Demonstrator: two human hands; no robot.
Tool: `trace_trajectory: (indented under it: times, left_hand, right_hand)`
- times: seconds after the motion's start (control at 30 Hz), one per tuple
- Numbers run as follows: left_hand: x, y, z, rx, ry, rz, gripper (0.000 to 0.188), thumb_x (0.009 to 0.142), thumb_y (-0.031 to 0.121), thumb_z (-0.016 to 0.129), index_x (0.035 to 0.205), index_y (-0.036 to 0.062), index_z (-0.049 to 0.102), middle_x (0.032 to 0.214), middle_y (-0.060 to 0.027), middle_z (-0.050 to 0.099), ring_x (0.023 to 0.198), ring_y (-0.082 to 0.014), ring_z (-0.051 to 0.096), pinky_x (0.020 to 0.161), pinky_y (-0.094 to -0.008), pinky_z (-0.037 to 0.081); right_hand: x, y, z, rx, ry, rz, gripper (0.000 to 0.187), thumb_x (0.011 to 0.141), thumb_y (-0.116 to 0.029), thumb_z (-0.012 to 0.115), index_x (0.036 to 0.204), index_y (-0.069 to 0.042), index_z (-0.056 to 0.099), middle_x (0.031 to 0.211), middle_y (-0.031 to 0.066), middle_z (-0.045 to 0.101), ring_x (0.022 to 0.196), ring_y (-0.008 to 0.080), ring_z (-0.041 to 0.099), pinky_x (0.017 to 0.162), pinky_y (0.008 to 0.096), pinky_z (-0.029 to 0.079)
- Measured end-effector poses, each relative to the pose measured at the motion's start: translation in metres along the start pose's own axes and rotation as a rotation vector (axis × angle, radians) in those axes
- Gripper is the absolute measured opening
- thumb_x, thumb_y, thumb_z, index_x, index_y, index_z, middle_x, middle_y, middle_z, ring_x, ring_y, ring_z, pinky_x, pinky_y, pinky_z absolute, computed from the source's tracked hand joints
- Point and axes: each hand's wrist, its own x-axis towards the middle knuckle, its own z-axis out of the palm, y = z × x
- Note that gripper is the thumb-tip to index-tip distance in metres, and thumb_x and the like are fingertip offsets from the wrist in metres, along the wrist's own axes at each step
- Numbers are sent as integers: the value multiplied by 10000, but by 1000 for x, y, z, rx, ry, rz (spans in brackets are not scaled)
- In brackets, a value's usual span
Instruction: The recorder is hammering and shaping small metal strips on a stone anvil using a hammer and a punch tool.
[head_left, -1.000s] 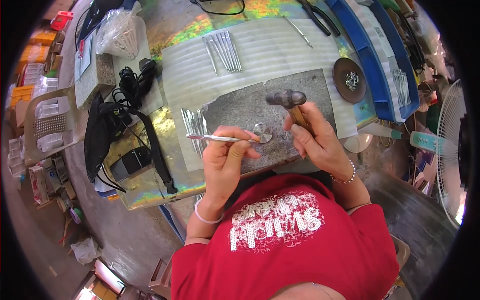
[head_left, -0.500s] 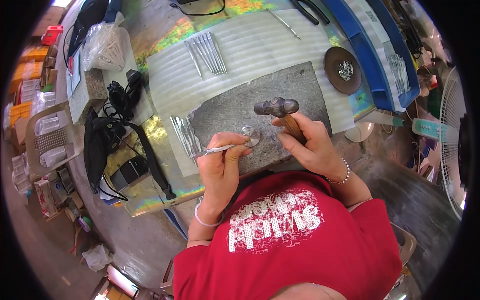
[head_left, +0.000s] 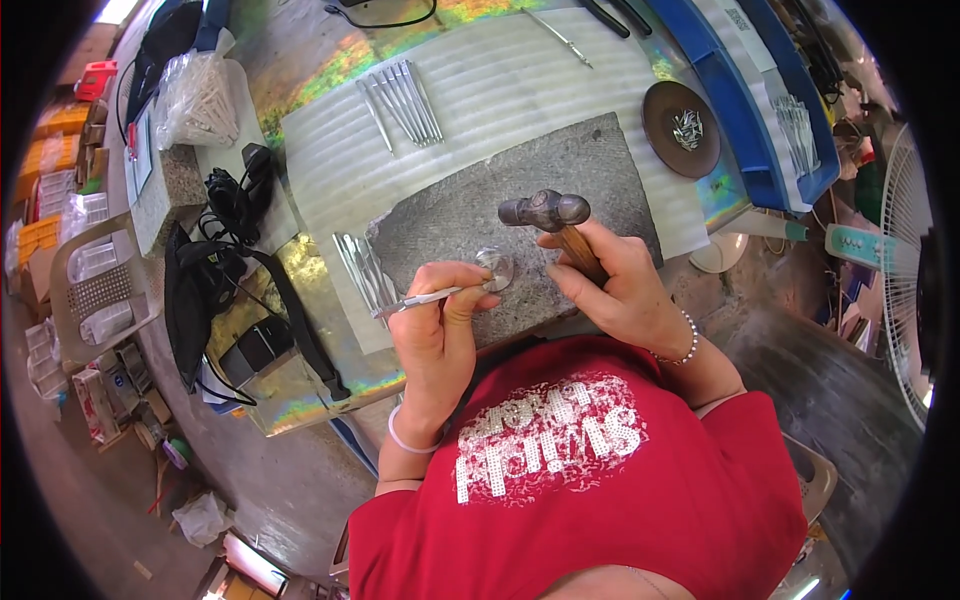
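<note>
Over the near part of a grey stone slab, my left hand pinches a thin silvery metal rod. The rod's right end is at a small round metal disc on the slab; I cannot tell whether they touch. To the right, my right hand is closed round the wooden handle of a ball-peen hammer. The hammer's head is held above the slab, apart from the disc. Left of the slab lies a bunch of similar rods.
A row of rods lies on white foam sheet. A brown dish of small metal pieces stands right, beside a blue tray. Black straps and cables lie left. A fan stands at far right.
The view has shifted slightly, so things on the table appear a little further up and left. Both hands keep their grips on the rod and hammer.
</note>
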Motion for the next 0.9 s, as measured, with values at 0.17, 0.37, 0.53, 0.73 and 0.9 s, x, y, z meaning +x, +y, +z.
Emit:
trace_trajectory:
  times: [0.17,0.37,0.53,0.73,0.9]
  left_hand:
    - [-3,0,0,150,0,60,65,915,11,523,948,-37,552,943,-126,587,758,-174,632,676,-259,526]
    - [3,9,3,585,-37,379,265,694,-101,575,935,9,574,867,-124,630,707,-273,649,583,-333,518]
    - [1,-4,-5,688,-150,587,296,669,53,625,963,36,592,887,-133,624,658,-286,636,528,-345,508]
    - [4,20,-2,510,-164,399,306,738,193,652,972,35,535,896,-148,560,627,-325,600,496,-362,480]
    - [6,23,-4,544,-178,380,249,727,190,651,915,68,544,866,-125,530,612,-305,584,468,-359,467]
  right_hand:
    - [0,2,0,-13,1,-22,267,830,-71,624,1070,3,535,723,128,609,615,239,625,570,303,464]
    - [-6,-20,2,496,-113,34,330,898,-76,581,1202,-6,474,883,68,603,708,115,563,623,255,457]
    - [10,-64,-3,91,-226,-449,290,785,-52,695,1046,-6,578,823,113,599,707,233,619,615,313,501]
    - [17,-69,7,-171,-160,-669,228,676,-28,714,848,-41,564,743,80,567,606,236,589,466,308,462]
    - [19,-70,11,-236,-134,-706,251,650,-17,712,845,-43,556,729,63,557,598,224,582,453,298,453]
